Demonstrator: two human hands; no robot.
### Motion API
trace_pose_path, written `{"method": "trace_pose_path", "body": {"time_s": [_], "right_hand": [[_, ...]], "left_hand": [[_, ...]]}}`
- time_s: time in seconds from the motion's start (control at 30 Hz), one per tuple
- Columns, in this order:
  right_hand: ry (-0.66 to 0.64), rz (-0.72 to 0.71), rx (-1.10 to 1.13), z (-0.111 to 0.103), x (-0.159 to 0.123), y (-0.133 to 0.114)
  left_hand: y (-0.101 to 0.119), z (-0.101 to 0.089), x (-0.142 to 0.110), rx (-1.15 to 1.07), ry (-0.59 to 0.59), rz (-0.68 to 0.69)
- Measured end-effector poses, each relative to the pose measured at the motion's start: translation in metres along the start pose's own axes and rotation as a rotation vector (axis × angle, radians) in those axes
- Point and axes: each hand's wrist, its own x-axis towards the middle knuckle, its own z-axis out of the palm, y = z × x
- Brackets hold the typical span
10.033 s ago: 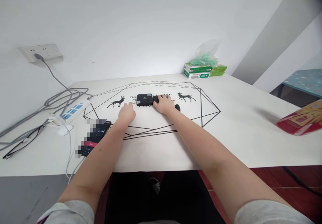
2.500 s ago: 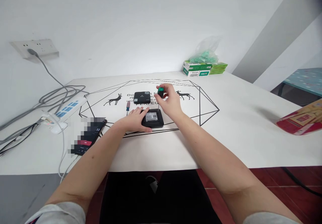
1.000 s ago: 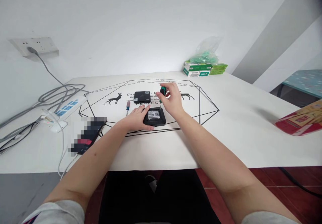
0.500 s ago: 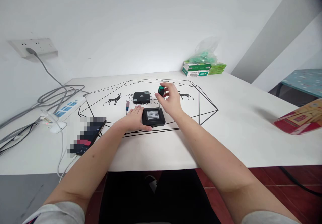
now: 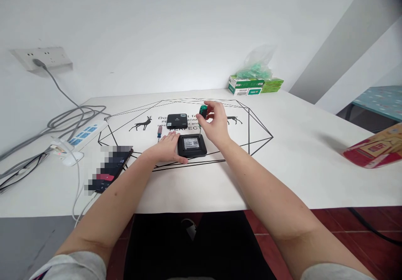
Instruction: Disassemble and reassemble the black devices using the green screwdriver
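Right hand [image 5: 216,123] has the green-and-black screwdriver [image 5: 203,111] by its handle, pinched in thumb and fingers, shaft pointing down and close to upright. Directly below the grip is the labelled black electronics box [image 5: 192,150], flat on the table [image 5: 266,179], label side up. Shaft ends at the box's far right corner (can't tell whether the tip sits in a screw; too small to see).

Left hand [image 5: 168,148] is spread flat to the left of and nearer than the grip, thumb at the box's near left corner, fingers along its left side. Not wrapped around anything; reads as a brace.

Second black box [image 5: 177,121] lies left of the grip, beyond the left hand. Spare screwdriver with the red-and-blue handle [image 5: 159,132] is further left, just beyond the left fingers.

My read: step in hand is working a screw at that corner, loosening or tightening unclear. Next move calls for steady downward pressure, shaft square to the corner, handle rolled between the fingertips, left hand stopping the box from twisting.
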Motion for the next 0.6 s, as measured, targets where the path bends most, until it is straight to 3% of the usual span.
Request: {"method": "trace_pose_path", "body": {"time_s": [0.27,0.6], "right_hand": [[0.032,-0.018,0.02,-0.0008,0.0009,0.0012],[-0.036,-0.016,0.01,0.0013,-0.0029,0.0007]], "left_hand": [[-0.0039,0.0033,0.0041,-0.016,0.023,0.031],[-0.0018,0.0034,0.0047,0.008,0.019,0.013]]}}
